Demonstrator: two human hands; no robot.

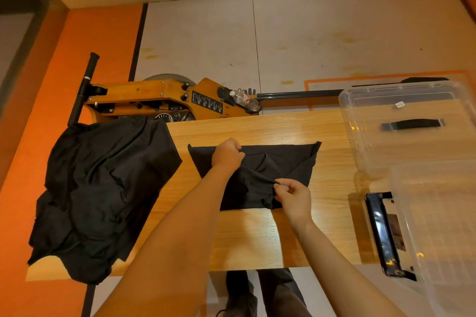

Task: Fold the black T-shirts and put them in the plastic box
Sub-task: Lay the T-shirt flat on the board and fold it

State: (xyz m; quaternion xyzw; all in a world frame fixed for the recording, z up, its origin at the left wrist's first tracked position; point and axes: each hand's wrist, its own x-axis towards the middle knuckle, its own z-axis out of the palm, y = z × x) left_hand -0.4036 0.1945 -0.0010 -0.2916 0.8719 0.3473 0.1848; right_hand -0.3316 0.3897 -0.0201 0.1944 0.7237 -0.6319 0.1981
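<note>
Waiting left of the half-folded T-shirt (283, 159), a heap of black shirts (103, 188) drapes the wooden table (257, 126). On that shirt, the left hand (228, 153) fists cloth, probably anchoring it; the right hand (293, 197) pinches an edge. Right stands the clear plastic box (438, 213); orange wall behind.

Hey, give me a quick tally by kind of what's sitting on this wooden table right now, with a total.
Black T-shirt being folded: 1
Pile of black T-shirts: 1
Clear plastic box: 1
Clear lid: 1
Total: 4
</note>
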